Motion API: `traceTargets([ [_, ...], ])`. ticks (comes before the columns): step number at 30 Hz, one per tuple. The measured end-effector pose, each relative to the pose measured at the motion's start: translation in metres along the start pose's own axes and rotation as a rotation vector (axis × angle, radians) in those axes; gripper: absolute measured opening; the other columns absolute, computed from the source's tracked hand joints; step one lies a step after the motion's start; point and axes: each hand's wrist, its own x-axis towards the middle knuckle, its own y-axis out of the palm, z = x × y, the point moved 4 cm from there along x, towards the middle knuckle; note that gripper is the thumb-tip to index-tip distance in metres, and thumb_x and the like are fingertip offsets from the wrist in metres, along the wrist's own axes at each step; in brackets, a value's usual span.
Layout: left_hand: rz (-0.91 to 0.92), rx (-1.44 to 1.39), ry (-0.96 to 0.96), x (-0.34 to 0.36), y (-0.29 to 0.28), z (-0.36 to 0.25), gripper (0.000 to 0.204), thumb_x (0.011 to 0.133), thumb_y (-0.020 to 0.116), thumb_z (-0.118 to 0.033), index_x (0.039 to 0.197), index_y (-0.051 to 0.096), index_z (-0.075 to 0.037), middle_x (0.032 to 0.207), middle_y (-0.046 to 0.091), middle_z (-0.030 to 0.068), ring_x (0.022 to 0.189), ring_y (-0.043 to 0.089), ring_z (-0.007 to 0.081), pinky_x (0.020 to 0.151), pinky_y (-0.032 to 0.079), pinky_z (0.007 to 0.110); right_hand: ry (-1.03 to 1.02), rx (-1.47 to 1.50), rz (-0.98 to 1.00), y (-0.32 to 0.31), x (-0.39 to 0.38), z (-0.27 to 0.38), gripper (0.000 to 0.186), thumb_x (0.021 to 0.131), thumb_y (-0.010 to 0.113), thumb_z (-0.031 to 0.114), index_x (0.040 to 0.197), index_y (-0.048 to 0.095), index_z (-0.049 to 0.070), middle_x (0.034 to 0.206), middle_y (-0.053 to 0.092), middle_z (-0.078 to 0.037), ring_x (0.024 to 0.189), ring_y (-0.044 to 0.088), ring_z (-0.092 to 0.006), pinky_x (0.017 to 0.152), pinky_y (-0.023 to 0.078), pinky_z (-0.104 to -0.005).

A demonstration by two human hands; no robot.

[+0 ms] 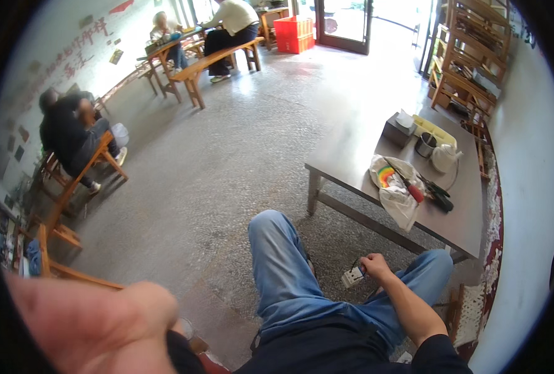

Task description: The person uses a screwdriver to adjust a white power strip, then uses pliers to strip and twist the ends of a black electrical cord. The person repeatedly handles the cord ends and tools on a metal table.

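My right hand [374, 266] is closed between my knees, beside the right thigh. It holds a small white boxy device [352, 277] with dark markings and what looks like a dark cord; its exact kind is too small to make out. Large and close at the lower left is my left hand [96, 327], raised near the camera. Its fingers are out of sight or blurred, so whether it holds anything does not show. My jeans-clad legs [289, 262] are spread in a sitting pose.
A grey table [345, 159] stands to the right. On it are a cloth bag [396, 202], red-handled tool [414, 191], white kettle [445, 157], metal cup [425, 144] and tissue box [399, 129]. People sit on wooden benches [217, 62] beyond. Red crates [293, 34] stand near the doorway.
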Motion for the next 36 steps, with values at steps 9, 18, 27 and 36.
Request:
traceTargets([
  [9, 0.936, -0.344, -0.457, -0.265, 0.208, 0.031, 0.072, 0.093, 0.072, -0.034, 0.147, 0.044, 0.005, 0.144, 0.051, 0.0286, 0.134, 0.052, 0.0382, 0.111, 0.042, 0.048, -0.164, 0.288, 0.049, -0.012, -0.057, 0.136, 0.020, 0.093, 0.067, 0.016, 0.079, 0.068, 0.002, 0.065, 0.063, -0.001, 0.056, 0.055, -0.0096, 0.053, 0.043, -0.0259],
  [18, 1.025, -0.465, -0.511, -0.296, 0.306, 0.058, 0.100, 0.078, 0.085, -0.042, 0.151, 0.036, 0.006, 0.137, 0.056, 0.0275, 0.126, 0.056, 0.0421, 0.108, 0.045, 0.045, -0.367, 0.639, 0.011, -0.095, -0.096, 0.288, 0.018, 0.095, 0.064, 0.019, 0.080, 0.062, 0.008, 0.058, 0.050, 0.004, 0.045, 0.041, -0.0054, 0.040, 0.029, -0.0206],
  [27, 0.855, -0.638, -0.805, -0.271, 0.400, 0.079, 0.111, 0.076, 0.091, -0.030, 0.156, 0.023, 0.003, 0.127, 0.065, 0.0210, 0.114, 0.066, 0.0274, 0.098, 0.054, 0.038, -0.530, 1.205, 0.385, -0.162, -0.040, 0.340, 0.017, 0.100, 0.059, 0.020, 0.089, 0.059, 0.007, 0.063, 0.048, 0.006, 0.042, 0.032, -0.0005, 0.034, 0.023, -0.0170],
  [36, 1.157, -0.559, -0.939, -0.293, 0.459, 0.104, 0.069, 0.075, 0.089, -0.034, 0.119, 0.061, 0.010, 0.100, 0.074, 0.0205, 0.092, 0.073, 0.0225, 0.082, 0.058, 0.033, -0.746, 0.564, -0.103, -0.161, 0.013, 0.289, 0.033, 0.109, 0.050, 0.026, 0.100, 0.069, 0.000, 0.084, 0.068, -0.004, 0.053, 0.048, -0.0024, 0.046, 0.038, -0.0183],
])
